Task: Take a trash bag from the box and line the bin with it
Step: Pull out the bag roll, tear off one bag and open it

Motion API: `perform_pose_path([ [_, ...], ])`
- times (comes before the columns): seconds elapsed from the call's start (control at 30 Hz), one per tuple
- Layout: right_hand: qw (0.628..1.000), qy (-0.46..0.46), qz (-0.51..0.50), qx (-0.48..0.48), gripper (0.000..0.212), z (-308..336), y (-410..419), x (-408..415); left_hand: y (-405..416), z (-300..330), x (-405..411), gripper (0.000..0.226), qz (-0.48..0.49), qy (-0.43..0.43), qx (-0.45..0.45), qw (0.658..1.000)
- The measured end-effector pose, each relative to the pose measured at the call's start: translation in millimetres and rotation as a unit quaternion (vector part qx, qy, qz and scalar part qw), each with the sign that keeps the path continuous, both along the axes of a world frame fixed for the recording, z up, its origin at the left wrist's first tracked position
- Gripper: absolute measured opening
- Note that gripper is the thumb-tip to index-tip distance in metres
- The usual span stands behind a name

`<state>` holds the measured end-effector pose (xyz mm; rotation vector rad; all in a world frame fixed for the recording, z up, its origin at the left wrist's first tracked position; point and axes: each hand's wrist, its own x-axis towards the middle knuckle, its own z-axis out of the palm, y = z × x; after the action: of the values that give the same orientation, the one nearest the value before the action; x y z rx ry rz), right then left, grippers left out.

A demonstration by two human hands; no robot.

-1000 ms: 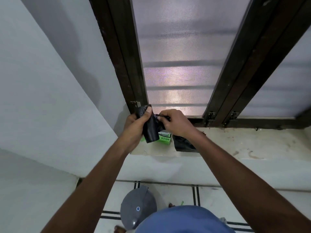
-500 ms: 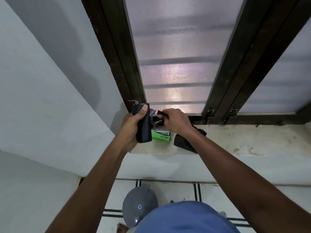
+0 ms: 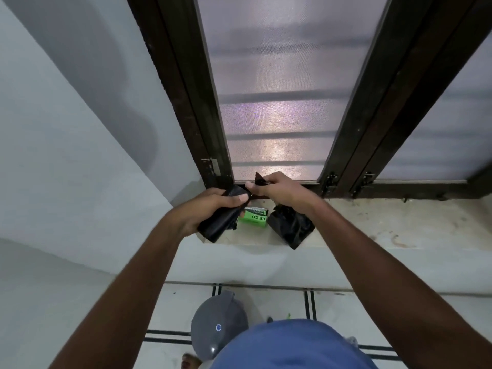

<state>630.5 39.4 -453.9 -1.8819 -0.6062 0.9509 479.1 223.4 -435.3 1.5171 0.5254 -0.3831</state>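
Gripping the roll at frame centre, the left hand wraps it, long axis slanting down-left. Right hand, just right, pinches the bag edge. Box lies between; bin waits bottom centre.

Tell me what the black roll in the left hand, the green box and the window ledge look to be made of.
Black roll: thin plastic film, slightly glossy, creased and crumpling under the left hand.
Green box: probably printed cardboard, matte, with sharp folded edges and white lettering.
Window ledge: pale stone or cement, dull, stained and scuffed; which one I cannot tell.
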Motion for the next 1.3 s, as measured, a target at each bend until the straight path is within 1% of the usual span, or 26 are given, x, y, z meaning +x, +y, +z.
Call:
perform_pose_path([
  [0.07, 0.999, -0.015, -0.031, 0.013, 0.035, -6, 5, -4, -1, 0, 2, 0.063, -0.005, -0.023, -0.004, 1.0],
  [0.17, 0.995, -0.043, -0.086, 0.008, 0.041, -14, 9, -4, -1, -1, 0, 0.046, 0.003, -0.071, 0.023, 0.997],
  [0.23, 0.991, -0.067, -0.114, 0.001, 0.047, -15, 10, -5, -3, -4, -2, 0.046, -0.001, -0.106, 0.05, 0.993],
  [0.27, 0.989, -0.081, -0.127, 0.001, 0.049, -15, 11, -5, -6, -4, -4, 0.042, 0.001, -0.128, 0.059, 0.99],
  [0.4, 0.978, -0.153, -0.144, 0.006, 0.05, -17, 15, -8, -17, -1, -8, 0.012, 0.041, -0.181, 0.069, 0.98],
  [0.47, 0.974, -0.18, -0.137, 0.007, 0.048, -18, 20, -12, -19, 1, -10, 0.007, 0.047, -0.186, 0.067, 0.979],
  [0.5, 0.971, -0.196, -0.137, -0.004, 0.043, -20, 21, -12, -20, 4, -12, 0.009, 0.046, -0.19, 0.065, 0.979],
  [0.53, 0.965, -0.218, -0.139, -0.029, 0.032, -24, 20, -11, -21, 7, -15, 0.013, 0.044, -0.198, 0.058, 0.978],
  [0.57, 0.958, -0.238, -0.145, -0.063, 0.02, -31, 16, -7, -21, 12, -18, 0.018, 0.046, -0.207, 0.04, 0.976],
  [0.6, 0.953, -0.24, -0.16, -0.092, 0.014, -38, 7, -1, -21, 20, -22, 0.02, 0.051, -0.222, 0.012, 0.974],
  [0.63, 0.952, -0.223, -0.179, -0.107, 0.017, -47, -4, 4, -19, 30, -25, 0.018, 0.051, -0.237, -0.015, 0.97],
  [0.67, 0.955, -0.2, -0.191, -0.11, 0.028, -55, -15, 7, -15, 39, -28, 0.016, 0.048, -0.247, -0.025, 0.967],
  [0.73, 0.962, -0.173, -0.189, -0.095, 0.047, -65, -29, 8, -4, 49, -26, 0.023, 0.051, -0.25, 0.005, 0.967],
  [0.77, 0.967, -0.163, -0.179, -0.077, 0.051, -66, -32, 6, -2, 47, -24, 0.031, 0.064, -0.246, 0.018, 0.967],
  [0.8, 0.972, -0.15, -0.173, -0.056, 0.05, -66, -32, 4, 0, 41, -20, 0.034, 0.081, -0.239, 0.016, 0.967],
  [0.83, 0.975, -0.138, -0.17, -0.037, 0.045, -66, -30, 3, -1, 35, -17, 0.034, 0.103, -0.227, -0.001, 0.968],
  [0.9, 0.978, -0.109, -0.18, -0.006, 0.026, -60, -24, 2, -8, 19, -11, 0.031, 0.143, -0.196, -0.046, 0.969],
  [0.93, 0.978, -0.105, -0.182, 0.008, 0.021, -58, -21, 4, -10, 14, -8, 0.03, 0.157, -0.185, -0.067, 0.968],
  [0.97, 0.976, -0.118, -0.182, 0.013, 0.02, -60, -20, 7, -13, 9, -6, 0.03, 0.165, -0.177, -0.086, 0.966],
  [1.0, 0.974, -0.143, -0.176, -0.003, 0.021, -61, -19, 9, -15, 6, -5, 0.029, 0.17, -0.173, -0.105, 0.965],
  [1.07, 0.955, -0.238, -0.156, -0.089, 0.029, -66, -22, 13, -20, -1, -1, 0.028, 0.179, -0.164, -0.131, 0.961],
  [1.13, 0.922, -0.324, -0.139, -0.157, 0.046, -67, -28, 13, -24, -5, 1, 0.027, 0.188, -0.157, -0.154, 0.957],
  [1.17, 0.916, -0.34, -0.131, -0.167, 0.056, -66, -31, 13, -26, -7, 3, 0.027, 0.191, -0.155, -0.165, 0.955],
  [1.23, 0.918, -0.326, -0.125, -0.186, 0.087, -63, -34, 7, -29, -12, 4, 0.027, 0.199, -0.155, -0.181, 0.951],
  [1.27, 0.917, -0.32, -0.138, -0.194, 0.103, -62, -34, 1, -31, -15, 5, 0.027, 0.203, -0.156, -0.187, 0.949],
  [1.3, 0.914, -0.319, -0.169, -0.187, 0.112, -62, -33, -4, -33, -16, 5, 0.028, 0.207, -0.157, -0.19, 0.947],
])
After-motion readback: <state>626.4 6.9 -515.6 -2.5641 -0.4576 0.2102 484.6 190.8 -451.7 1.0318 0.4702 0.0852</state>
